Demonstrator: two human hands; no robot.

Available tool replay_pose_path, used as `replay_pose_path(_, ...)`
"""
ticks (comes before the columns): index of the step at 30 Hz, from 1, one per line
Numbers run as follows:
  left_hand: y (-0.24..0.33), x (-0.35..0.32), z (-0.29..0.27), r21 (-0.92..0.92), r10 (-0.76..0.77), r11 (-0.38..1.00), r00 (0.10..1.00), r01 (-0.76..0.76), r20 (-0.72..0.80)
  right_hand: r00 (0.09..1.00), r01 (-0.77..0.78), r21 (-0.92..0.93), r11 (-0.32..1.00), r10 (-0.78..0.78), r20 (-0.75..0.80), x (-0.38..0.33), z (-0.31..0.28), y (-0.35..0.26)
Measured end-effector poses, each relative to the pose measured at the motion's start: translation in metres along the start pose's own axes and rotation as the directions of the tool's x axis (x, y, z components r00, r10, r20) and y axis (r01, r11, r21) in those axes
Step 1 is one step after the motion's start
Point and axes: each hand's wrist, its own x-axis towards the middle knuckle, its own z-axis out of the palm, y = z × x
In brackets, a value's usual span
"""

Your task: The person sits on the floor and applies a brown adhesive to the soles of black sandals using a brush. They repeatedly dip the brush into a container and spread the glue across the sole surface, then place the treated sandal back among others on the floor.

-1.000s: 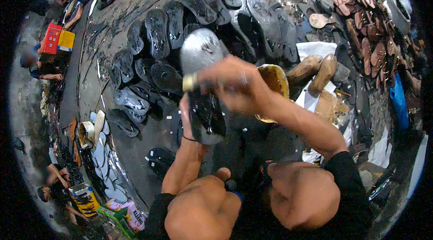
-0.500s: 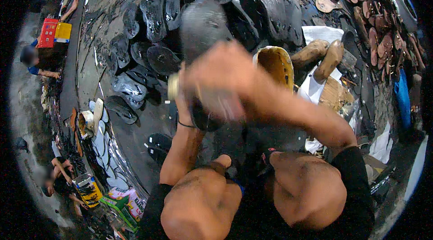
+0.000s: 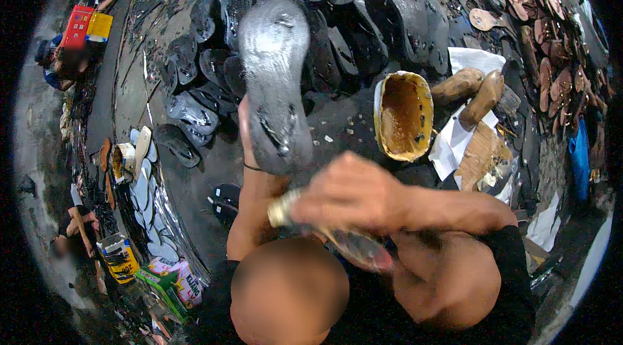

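A large black sandal sole (image 3: 276, 79) is held up in the middle, its surface glossy and wet-looking. My left hand (image 3: 244, 127) grips it at the left edge from beneath, and most of the fingers are hidden behind the sole. Below and to the right of the sole, my right hand (image 3: 354, 192) is closed around a brush (image 3: 280, 210). The pale bristle end points left, and the slim handle runs down right past my knee. Right of the sole stands an oval, yellow-rimmed container (image 3: 425, 131) coated brown inside. Bristles and sole are apart.
Many black soles (image 3: 237, 7) lie beyond. Two wooden shoe lasts (image 3: 483, 98) rest by white paper (image 3: 448, 157) at right. Brown sandals (image 3: 555, 66) are heaped far right. Pale soles (image 3: 144, 183) and a yellow tin (image 3: 119, 259) sit left, near other people.
My right hand and the brush have moved down, off the sole, toward my knees. The sole now shows full length, tilted more upright; the container is in fuller view.
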Motion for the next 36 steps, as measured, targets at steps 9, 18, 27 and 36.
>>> replay_pose_path(9,0.024,0.013,-0.044,-0.23,0.238,0.959,0.913,-0.166,0.332,0.976,-0.218,0.198,0.956,0.216,0.029,0.0,0.016,0.015)
replay_pose_path(18,0.056,-0.112,-0.202,0.087,0.493,0.866,0.813,-0.492,-0.309,0.552,-0.834,-0.116,0.539,0.814,-0.183,-0.09,0.007,0.036)
replay_pose_path(27,0.2,-0.163,-0.451,0.65,0.739,0.638,0.091,-0.413,-0.668,0.36,-0.903,0.119,0.413,0.878,-0.316,-0.148,0.013,0.04)
replay_pose_path(36,0.016,-0.106,-0.27,0.983,0.689,0.159,0.724,-0.097,-0.04,0.527,-0.8,-0.563,0.208,0.692,-0.493,-0.154,-0.022,0.099)
